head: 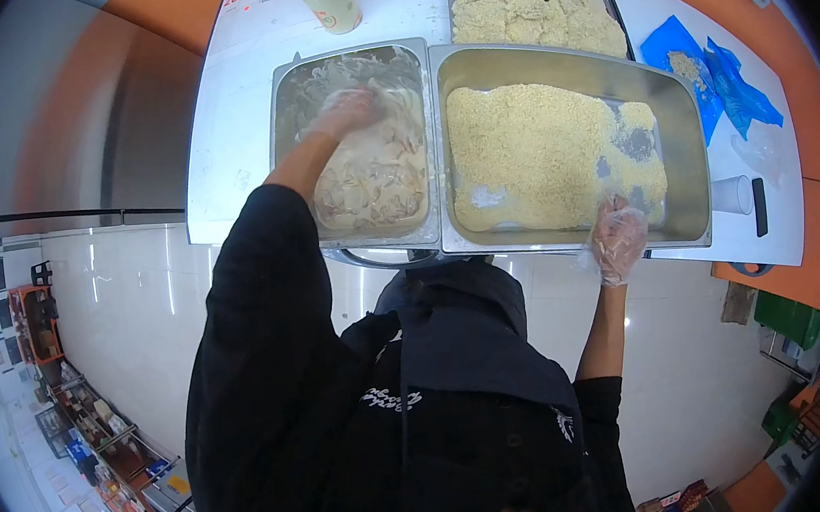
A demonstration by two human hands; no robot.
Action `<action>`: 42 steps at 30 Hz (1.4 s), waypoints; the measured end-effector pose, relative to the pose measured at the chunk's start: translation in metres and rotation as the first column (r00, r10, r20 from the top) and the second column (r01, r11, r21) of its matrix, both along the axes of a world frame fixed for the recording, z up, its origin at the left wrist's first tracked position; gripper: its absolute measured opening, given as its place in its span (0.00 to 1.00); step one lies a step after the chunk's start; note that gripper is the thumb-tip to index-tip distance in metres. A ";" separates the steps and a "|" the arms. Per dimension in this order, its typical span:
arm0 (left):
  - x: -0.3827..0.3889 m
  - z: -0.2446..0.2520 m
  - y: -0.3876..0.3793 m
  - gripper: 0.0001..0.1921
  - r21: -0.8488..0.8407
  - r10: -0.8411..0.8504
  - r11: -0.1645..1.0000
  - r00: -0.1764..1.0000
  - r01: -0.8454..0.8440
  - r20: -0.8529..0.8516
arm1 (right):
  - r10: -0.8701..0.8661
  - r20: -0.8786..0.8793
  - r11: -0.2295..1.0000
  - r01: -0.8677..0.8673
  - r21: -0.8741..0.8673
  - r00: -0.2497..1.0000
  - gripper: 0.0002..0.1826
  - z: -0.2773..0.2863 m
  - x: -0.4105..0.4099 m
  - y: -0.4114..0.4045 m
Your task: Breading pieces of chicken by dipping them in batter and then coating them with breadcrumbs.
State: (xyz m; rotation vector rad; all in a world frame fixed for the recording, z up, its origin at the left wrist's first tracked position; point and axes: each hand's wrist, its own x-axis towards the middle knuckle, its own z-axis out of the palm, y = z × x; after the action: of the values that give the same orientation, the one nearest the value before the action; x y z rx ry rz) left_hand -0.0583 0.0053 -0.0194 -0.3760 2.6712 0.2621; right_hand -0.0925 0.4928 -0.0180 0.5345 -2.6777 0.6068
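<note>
My left hand, blurred, is over the upper part of a deep steel pan of pale, creamy batter with pieces in it. Whether it grips anything is not clear. My right hand, in a clear plastic glove, has its fingers curled at the near rim of a wider steel pan. What it may hold is hidden. Yellowish crumbs cover much of that pan's bottom. Behind it, a tray is heaped with crumb-coated pieces.
The two pans stand side by side on a white table. A pale cylindrical container is at the back left. On the right lie torn blue plastic, a clear cup and a black object. A steel cabinet stands left.
</note>
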 end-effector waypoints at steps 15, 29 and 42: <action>-0.040 -0.010 0.004 0.27 0.070 -0.045 0.997 0.988 0.035 0.151 | 0.018 0.037 1.000 -0.018 -0.004 0.999 0.13 0.009 0.002 -0.004; -0.009 0.053 -0.023 0.19 -0.027 -0.241 0.967 0.883 0.252 -0.403 | 0.049 -0.016 0.999 -0.049 -0.009 0.999 0.11 -0.002 -0.002 0.000; 0.066 0.071 0.103 0.16 0.021 -0.188 0.982 0.970 0.187 0.151 | 0.012 -0.015 1.000 -0.011 0.003 1.000 0.12 0.001 0.001 -0.001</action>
State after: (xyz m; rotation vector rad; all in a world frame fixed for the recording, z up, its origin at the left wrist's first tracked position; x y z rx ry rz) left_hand 0.0073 0.1087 0.0519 -0.1330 2.5324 0.1765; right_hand -0.0918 0.4920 -0.0174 0.5537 -2.6634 0.5990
